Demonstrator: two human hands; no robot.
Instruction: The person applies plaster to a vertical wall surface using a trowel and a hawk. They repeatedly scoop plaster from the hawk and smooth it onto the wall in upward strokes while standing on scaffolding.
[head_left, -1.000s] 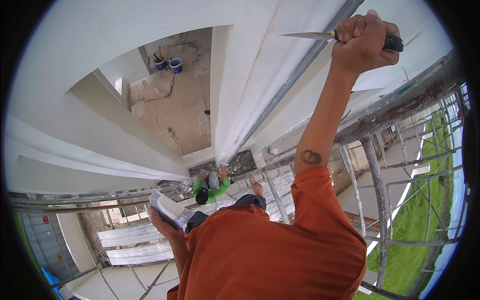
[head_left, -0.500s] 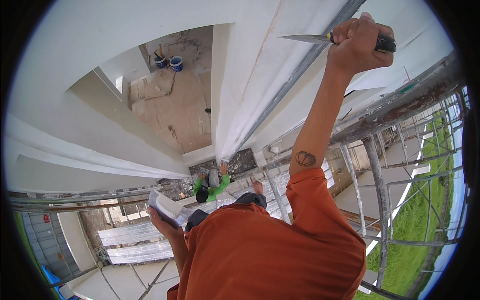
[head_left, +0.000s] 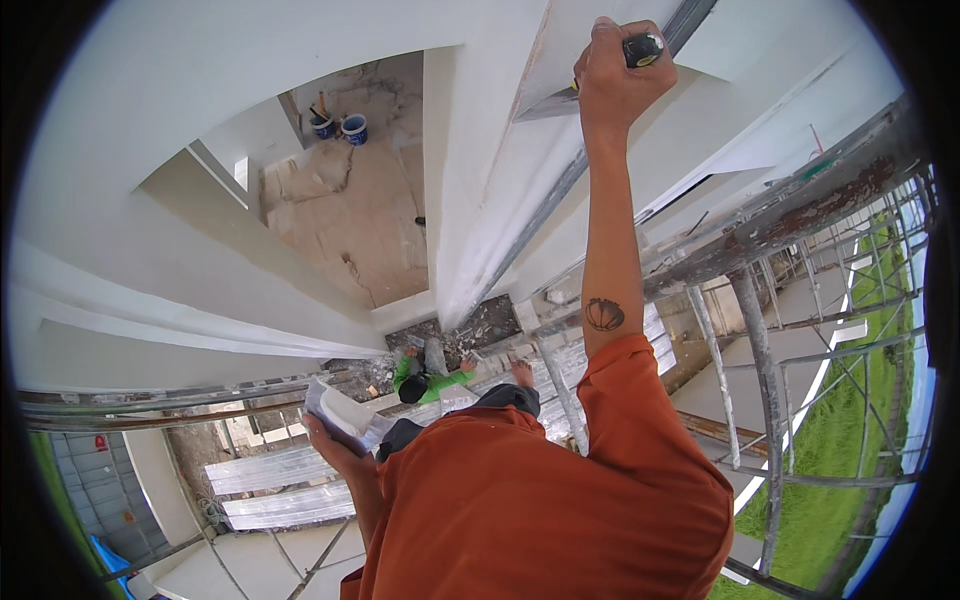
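My right hand (head_left: 625, 85) is closed round the dark handle of a putty knife (head_left: 548, 105) high at the upper right, its wide blade at the white wall column (head_left: 480, 190) beside a grey edge strip (head_left: 690, 20); whether the blade touches it I cannot tell. My left hand (head_left: 330, 440) grips a pale, flat-sided holder with white paste (head_left: 345, 410) at waist height at the lower left.
Grey scaffold tubes (head_left: 750, 370) run along my right, above grass (head_left: 830, 480). Metal planks (head_left: 265, 475) lie below. A co-worker in green (head_left: 425, 380) crouches below me. Beyond a wall opening, buckets (head_left: 353, 130) stand on the floor (head_left: 340, 230).
My right hand with the knife has moved left and up, and the blade is now tilted at the column. The co-worker's arm has come down from the column's foot.
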